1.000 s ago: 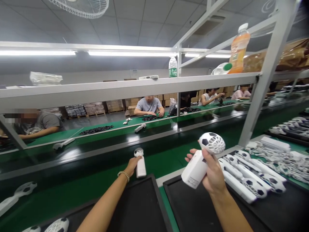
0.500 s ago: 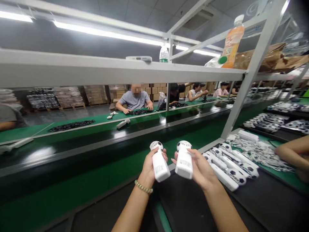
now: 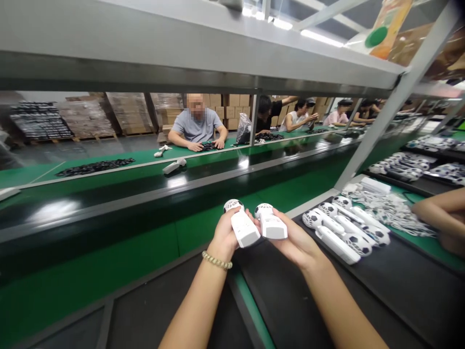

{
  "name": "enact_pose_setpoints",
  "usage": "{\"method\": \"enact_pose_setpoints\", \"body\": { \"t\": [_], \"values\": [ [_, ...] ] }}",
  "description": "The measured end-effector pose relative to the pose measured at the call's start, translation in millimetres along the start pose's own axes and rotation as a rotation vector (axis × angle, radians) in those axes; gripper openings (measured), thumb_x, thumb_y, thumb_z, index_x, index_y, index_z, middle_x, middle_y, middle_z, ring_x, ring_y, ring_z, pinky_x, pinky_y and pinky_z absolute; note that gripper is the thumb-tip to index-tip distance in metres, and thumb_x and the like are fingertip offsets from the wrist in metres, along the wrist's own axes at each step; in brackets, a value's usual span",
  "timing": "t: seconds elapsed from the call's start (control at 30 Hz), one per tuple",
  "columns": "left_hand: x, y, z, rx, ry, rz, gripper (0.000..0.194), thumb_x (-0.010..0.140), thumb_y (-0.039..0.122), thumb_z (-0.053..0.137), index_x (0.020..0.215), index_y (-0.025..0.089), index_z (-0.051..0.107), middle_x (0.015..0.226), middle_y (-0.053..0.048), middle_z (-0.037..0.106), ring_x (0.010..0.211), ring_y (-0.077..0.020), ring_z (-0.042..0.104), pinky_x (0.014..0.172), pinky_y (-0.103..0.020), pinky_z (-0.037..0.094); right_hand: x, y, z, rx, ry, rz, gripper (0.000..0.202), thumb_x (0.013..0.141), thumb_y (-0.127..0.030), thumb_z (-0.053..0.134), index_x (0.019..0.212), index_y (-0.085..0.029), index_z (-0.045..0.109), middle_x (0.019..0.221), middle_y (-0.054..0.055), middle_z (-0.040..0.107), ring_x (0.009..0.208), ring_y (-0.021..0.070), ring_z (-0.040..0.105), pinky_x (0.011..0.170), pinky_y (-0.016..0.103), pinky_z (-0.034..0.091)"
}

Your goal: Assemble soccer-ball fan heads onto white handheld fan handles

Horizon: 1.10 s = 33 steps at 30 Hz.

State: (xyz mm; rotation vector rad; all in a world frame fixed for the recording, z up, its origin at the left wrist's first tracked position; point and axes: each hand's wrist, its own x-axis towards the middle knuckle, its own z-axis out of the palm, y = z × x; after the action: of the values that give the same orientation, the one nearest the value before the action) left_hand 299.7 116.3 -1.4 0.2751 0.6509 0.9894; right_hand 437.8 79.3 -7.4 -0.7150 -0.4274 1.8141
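Two white handheld devices with football-patterned round heads are held side by side at the middle of the head view. My left hand (image 3: 225,232) is closed around the left device (image 3: 245,230), its flat end facing me. The right device (image 3: 273,227) sits in my right hand (image 3: 293,240), whose fingers are wrapped round its side and partly hidden. The two devices are close together above the edge of a black tray (image 3: 290,300). More devices of the same kind (image 3: 337,245) lie in rows in that tray at the right.
Behind the tray runs a conveyor with one white device (image 3: 174,166) on it. White cords (image 3: 395,211) are heaped at the right, near another person's arm (image 3: 441,208). A metal shelf beam (image 3: 203,53) crosses above. Several people sit across the conveyor.
The view has tilted down and shifted. Both hands have come closer together, and the devices' flat ends now face me more.
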Motion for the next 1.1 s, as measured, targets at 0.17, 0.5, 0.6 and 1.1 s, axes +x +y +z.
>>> {"method": "enact_pose_setpoints", "body": {
  "t": [0.17, 0.5, 0.6, 1.1],
  "values": [
    [-6, 1, 1.6, 0.063, -0.061, -0.01, 0.022, 0.084, 0.021, 0.047, 0.064, 0.013, 0.053, 0.053, -0.002, 0.052, 0.046, -0.0142, 0.055, 0.055, -0.033, 0.052, 0, 1, -3, -0.054, -0.048, 0.032, 0.019, 0.088, -0.025, 0.051, 0.1, -0.013, 0.06, 0.094, 0.007, 0.067, 0.083, 0.0156, 0.066, 0.081, 0.027, 0.054],
    [-31, -4, 7.4, 0.35, -0.29, 0.395, 0.026, 0.068, 0.026, 0.074, 0.088, 0.013, 0.064, 0.068, -0.001, 0.062, 0.059, -0.0139, 0.06, 0.055, -0.027, 0.053, -24, 0, 4, -0.499, -0.086, -0.299, 0.033, 0.065, -0.031, 0.08, 0.091, -0.015, 0.066, 0.088, 0.005, 0.07, 0.08, 0.0183, 0.066, 0.078, 0.03, 0.053],
    [-37, 0, 10.3, 0.315, -0.281, 0.437, 0.032, 0.067, 0.025, 0.074, 0.095, 0.016, 0.063, 0.07, 0.001, 0.061, 0.059, -0.0123, 0.059, 0.055, -0.025, 0.052, -48, -19, 2, -0.783, 0.05, -0.482, 0.037, 0.066, -0.04, 0.079, 0.091, -0.014, 0.068, 0.091, 0.008, 0.07, 0.086, 0.0235, 0.066, 0.081, 0.036, 0.052],
    [-46, 1, 19.9, 0.371, -0.219, 0.453, 0.032, 0.069, 0.024, 0.073, 0.097, 0.015, 0.063, 0.071, 0.001, 0.061, 0.061, -0.0126, 0.06, 0.057, -0.025, 0.054, -110, -196, -214, -1.568, 1.336, -0.249, 0.022, 0.081, -0.029, 0.066, 0.068, -0.013, 0.058, 0.076, 0.004, 0.062, 0.084, 0.0188, 0.061, 0.083, 0.04, 0.047]
  ]
}}
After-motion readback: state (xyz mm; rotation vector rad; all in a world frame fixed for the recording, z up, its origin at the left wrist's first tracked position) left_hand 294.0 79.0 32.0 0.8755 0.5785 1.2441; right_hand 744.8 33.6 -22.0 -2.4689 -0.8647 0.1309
